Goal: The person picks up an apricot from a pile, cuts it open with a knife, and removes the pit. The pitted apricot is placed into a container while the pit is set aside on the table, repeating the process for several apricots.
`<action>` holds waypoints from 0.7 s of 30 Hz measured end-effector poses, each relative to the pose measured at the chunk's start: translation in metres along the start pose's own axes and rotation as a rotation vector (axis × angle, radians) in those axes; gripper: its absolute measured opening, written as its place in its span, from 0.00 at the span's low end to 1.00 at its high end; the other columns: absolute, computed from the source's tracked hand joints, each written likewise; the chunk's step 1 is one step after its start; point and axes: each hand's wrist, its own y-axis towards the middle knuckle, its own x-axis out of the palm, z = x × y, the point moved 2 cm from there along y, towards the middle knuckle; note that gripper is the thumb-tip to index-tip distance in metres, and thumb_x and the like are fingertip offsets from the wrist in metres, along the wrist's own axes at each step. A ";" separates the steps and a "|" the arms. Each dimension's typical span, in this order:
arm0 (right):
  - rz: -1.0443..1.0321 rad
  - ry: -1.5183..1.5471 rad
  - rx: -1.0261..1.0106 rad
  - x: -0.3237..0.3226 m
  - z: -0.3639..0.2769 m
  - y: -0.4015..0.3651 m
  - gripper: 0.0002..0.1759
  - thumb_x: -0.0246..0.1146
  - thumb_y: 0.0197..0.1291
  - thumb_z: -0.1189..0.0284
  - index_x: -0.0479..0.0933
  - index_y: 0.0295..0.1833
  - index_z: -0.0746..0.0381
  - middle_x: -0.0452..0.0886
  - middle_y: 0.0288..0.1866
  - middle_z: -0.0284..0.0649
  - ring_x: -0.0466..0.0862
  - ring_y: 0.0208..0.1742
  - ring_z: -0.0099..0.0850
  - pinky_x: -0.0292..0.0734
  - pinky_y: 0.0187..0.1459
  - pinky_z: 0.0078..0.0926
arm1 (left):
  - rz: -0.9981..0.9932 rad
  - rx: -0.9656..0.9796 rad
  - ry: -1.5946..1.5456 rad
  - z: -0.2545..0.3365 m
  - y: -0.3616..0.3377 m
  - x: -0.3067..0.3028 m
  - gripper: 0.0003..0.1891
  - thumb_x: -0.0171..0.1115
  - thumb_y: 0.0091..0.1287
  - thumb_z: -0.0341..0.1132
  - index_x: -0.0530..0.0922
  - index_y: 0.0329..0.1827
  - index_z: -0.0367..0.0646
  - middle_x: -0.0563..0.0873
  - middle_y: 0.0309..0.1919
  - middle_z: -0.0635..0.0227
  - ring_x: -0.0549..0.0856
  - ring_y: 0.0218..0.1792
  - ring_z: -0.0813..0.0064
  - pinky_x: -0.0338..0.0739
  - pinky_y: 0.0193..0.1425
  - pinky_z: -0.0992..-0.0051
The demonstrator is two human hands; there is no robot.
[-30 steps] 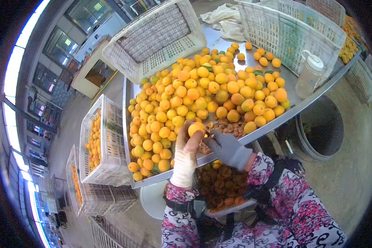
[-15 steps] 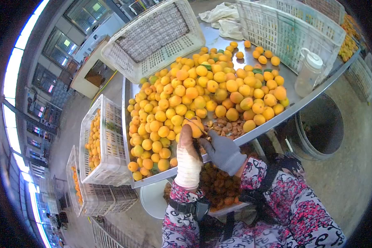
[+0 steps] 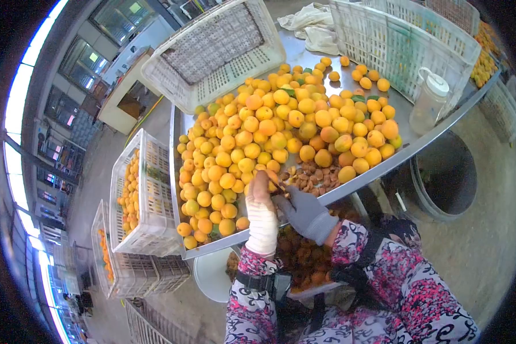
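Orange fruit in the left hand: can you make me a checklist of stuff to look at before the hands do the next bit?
1. Fruit held by the left hand: ok, the fingers are around it.
2. Right hand close to the fruit: ok, it is right beside it, in a gray glove.
3. What the right fingers grip: cannot tell, too small and partly hidden.
4. Loose fruit well away from the table's edge: not ok, some lie right by it.
5. Bottle upright with its lid on: ok.
6. Room left in the tub below the hands: cannot tell, arms and hands cover part of it.
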 end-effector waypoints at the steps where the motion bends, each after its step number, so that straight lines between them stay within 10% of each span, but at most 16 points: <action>1: -0.085 -0.017 -0.046 -0.005 0.000 0.001 0.26 0.50 0.64 0.51 0.69 0.53 0.64 0.80 0.31 0.58 0.80 0.36 0.55 0.73 0.38 0.51 | 0.033 -0.030 -0.082 -0.023 0.004 -0.009 0.19 0.49 0.69 0.48 0.76 0.48 0.40 0.81 0.36 0.63 0.80 0.36 0.74 0.74 0.43 0.76; 4: -0.058 0.089 -0.165 -0.017 0.003 0.003 0.26 0.53 0.62 0.50 0.74 0.45 0.65 0.80 0.28 0.54 0.82 0.32 0.49 0.75 0.34 0.43 | 0.201 0.294 0.204 0.034 0.007 -0.029 0.14 0.48 0.70 0.37 0.72 0.51 0.36 0.80 0.39 0.63 0.79 0.37 0.73 0.74 0.46 0.75; 7: -0.064 0.404 0.168 -0.034 0.009 0.024 0.29 0.55 0.59 0.46 0.76 0.40 0.66 0.79 0.24 0.41 0.79 0.26 0.33 0.73 0.30 0.30 | -0.181 -0.122 -0.181 0.049 -0.003 -0.013 0.17 0.54 0.61 0.26 0.70 0.54 0.36 0.80 0.40 0.57 0.80 0.39 0.60 0.74 0.48 0.69; 8: -0.060 0.403 0.173 -0.035 0.010 0.023 0.29 0.55 0.59 0.46 0.76 0.40 0.66 0.79 0.24 0.41 0.79 0.26 0.33 0.73 0.30 0.30 | -0.075 0.379 0.195 0.060 -0.001 -0.008 0.18 0.60 0.53 0.31 0.73 0.48 0.36 0.81 0.31 0.57 0.82 0.32 0.59 0.76 0.38 0.69; 21: 0.036 0.568 0.083 -0.023 0.027 0.028 0.31 0.62 0.56 0.48 0.75 0.44 0.70 0.80 0.29 0.39 0.78 0.32 0.24 0.73 0.32 0.24 | -0.094 0.545 0.337 0.076 0.004 -0.001 0.26 0.64 0.52 0.42 0.71 0.49 0.33 0.80 0.29 0.55 0.79 0.30 0.52 0.70 0.35 0.61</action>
